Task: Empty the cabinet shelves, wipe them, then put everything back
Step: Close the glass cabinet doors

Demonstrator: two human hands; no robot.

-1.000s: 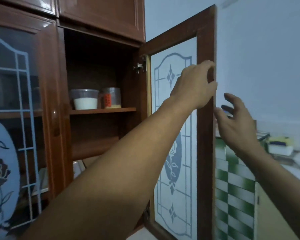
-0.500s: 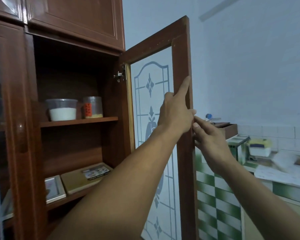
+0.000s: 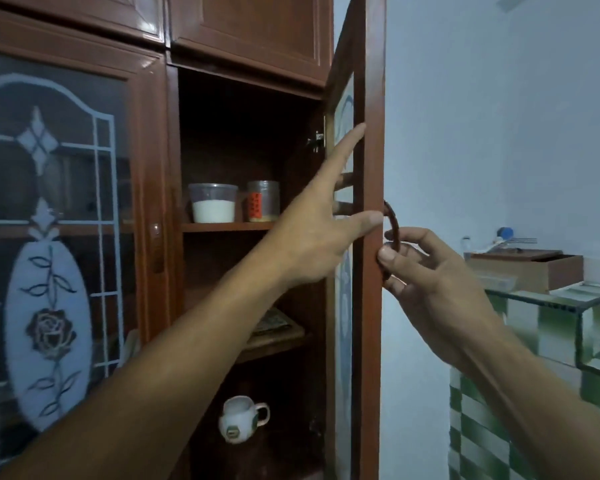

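The wooden cabinet's right door (image 3: pixel 373 98) stands wide open, seen almost edge-on. My left hand (image 3: pixel 321 223) lies with straight fingers against the inner side of its frame. My right hand (image 3: pixel 426 268) pinches the curved door handle (image 3: pixel 392 223) on the outer side. On the upper shelf (image 3: pixel 222 226) stand a clear tub of white powder (image 3: pixel 212 202) and a jar with a red label (image 3: pixel 263 201). A flat board (image 3: pixel 278 327) lies on the middle shelf. A white mug (image 3: pixel 241 419) sits on the lowest shelf.
The left glass door (image 3: pixel 59 237) with a frosted rose pattern is closed. To the right, a green-and-white tiled counter (image 3: pixel 548 327) carries a brown wooden box (image 3: pixel 530 270) and other items. A pale wall lies behind the door.
The door has swung further open, now nearly edge-on. My right hand went from touching the frame edge to pinching the handle. The view dropped, revealing the mug below.
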